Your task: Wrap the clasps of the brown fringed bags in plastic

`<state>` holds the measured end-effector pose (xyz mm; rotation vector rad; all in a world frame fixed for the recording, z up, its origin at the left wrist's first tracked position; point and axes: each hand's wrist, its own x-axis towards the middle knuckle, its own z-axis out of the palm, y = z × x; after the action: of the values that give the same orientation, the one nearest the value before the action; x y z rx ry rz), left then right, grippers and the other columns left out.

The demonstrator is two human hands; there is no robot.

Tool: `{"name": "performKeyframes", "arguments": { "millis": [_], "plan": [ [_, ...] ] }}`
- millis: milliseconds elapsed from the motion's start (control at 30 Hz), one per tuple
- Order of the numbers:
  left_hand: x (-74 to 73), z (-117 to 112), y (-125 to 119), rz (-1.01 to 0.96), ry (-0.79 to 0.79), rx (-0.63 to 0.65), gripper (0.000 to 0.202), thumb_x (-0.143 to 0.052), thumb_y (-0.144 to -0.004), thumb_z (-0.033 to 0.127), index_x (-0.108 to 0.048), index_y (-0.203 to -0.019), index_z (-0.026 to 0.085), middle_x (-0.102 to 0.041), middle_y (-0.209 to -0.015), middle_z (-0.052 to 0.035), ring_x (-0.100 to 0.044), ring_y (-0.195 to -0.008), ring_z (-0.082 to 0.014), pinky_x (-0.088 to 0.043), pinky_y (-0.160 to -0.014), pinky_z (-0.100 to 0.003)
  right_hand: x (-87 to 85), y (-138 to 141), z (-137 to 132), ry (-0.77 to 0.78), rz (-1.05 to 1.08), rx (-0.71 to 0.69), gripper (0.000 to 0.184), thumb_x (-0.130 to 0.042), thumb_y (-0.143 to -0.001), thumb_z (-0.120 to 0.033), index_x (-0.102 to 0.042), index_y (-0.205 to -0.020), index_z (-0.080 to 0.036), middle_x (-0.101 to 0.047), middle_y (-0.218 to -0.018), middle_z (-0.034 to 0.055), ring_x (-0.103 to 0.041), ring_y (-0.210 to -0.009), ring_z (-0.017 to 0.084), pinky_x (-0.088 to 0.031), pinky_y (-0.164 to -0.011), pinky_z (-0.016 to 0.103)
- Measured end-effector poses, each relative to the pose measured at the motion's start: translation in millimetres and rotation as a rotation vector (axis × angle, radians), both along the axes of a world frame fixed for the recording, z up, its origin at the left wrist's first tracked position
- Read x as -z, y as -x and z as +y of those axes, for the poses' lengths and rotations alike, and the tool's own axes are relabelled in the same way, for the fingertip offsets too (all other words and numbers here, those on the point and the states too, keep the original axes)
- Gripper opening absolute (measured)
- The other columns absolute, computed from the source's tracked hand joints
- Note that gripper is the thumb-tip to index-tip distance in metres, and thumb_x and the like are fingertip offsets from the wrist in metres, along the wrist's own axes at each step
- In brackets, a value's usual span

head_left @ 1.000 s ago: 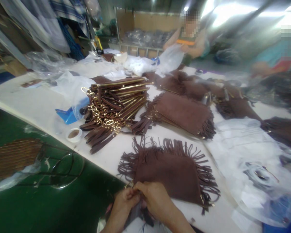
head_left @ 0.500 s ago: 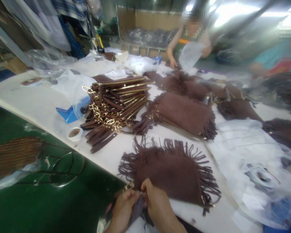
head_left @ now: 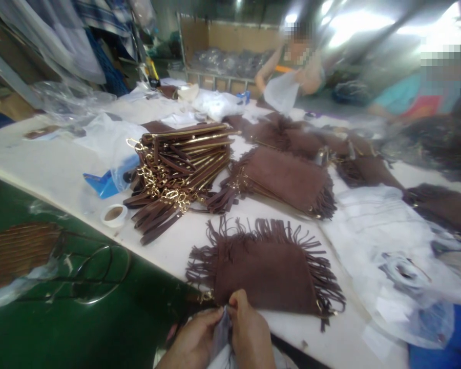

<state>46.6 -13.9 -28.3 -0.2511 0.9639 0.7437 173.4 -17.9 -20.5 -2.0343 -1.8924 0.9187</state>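
Observation:
A dark brown fringed pouch point(head_left: 267, 274) lies flat at the table's near edge, its strips spread along the far side and both ends. Gold hardware shows at its lower corners. Just below its near left edge, my left hand point(head_left: 195, 335) and my right hand point(head_left: 249, 328) are close together, both closed. Between them is a thin, greyish translucent plastic piece point(head_left: 221, 335), pinched at its top by the fingertips of both hands. Whether it is a bag or a sheet I cannot tell. My right fingertips overlap the pouch's near edge.
A pile of brown pouches with gold zips and wrist straps point(head_left: 180, 174) stands left of a fringed pouch stack point(head_left: 288, 177). A tape roll point(head_left: 114, 215) sits near the left edge. White plastic point(head_left: 372, 220) covers the right side. Two people work across the table; a stool point(head_left: 23, 251) stands left.
The view has shifted slightly. My hands stay together, a little lower against the pouch, and more of the translucent plastic shows between them. The person opposite has moved a white bag.

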Motion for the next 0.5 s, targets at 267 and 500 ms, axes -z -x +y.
{"name": "performKeyframes", "arguments": {
  "millis": [267,500],
  "plan": [
    [6.3,-4,2,0.075,-0.051,0.023,0.011,-0.077,-0.067,0.005,-0.069,-0.074,0.010,-0.073,-0.074,-0.0099,-0.071,-0.085,-0.0277,-0.055,-0.084,-0.034,17.2,-2,-15,-0.046,0.048,0.075,0.016,-0.037,-0.098,-0.027,-0.048,-0.087,-0.024,-0.067,-0.063,-0.0012,-0.066,-0.057,0.018,-0.032,-0.051,0.023],
    [3.9,-3,1,0.205,-0.123,0.054,0.014,-0.081,-0.063,0.007,-0.069,-0.070,0.012,-0.073,-0.076,-0.0074,-0.071,-0.085,-0.0268,-0.055,-0.083,-0.032,19.7,7,-22,-0.144,0.190,0.165,0.022,-0.041,-0.094,-0.024,-0.057,-0.079,-0.022,-0.068,-0.074,0.0012,-0.065,-0.068,0.017,-0.038,-0.059,0.023]
  ]
}}
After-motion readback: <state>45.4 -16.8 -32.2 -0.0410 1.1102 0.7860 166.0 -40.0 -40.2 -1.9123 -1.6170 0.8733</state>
